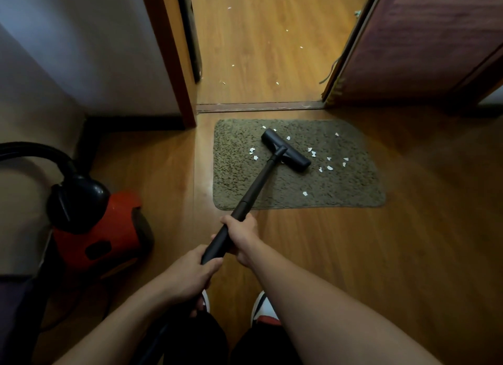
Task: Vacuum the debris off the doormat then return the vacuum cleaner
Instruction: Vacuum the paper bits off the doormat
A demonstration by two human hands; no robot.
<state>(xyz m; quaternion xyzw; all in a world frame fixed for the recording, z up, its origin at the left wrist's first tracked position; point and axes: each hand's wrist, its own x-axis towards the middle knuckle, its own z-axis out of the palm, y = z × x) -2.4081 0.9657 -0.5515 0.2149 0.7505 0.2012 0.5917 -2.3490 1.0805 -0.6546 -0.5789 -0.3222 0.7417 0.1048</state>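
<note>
We grip the wand (255,185) at lower centre, both hands curled round it, right hand (242,236) above left hand (190,272). It looks stiff and light (spaced hands should steer it); its head (285,149) sits on the mat (340,190) at centre, among loose scraps (329,168).

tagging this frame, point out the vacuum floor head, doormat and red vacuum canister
vacuum floor head (298,160), head view, right half of its top
doormat (234,174), head view, bare pile near its left edge
red vacuum canister (117,223), head view, its red shell
</note>
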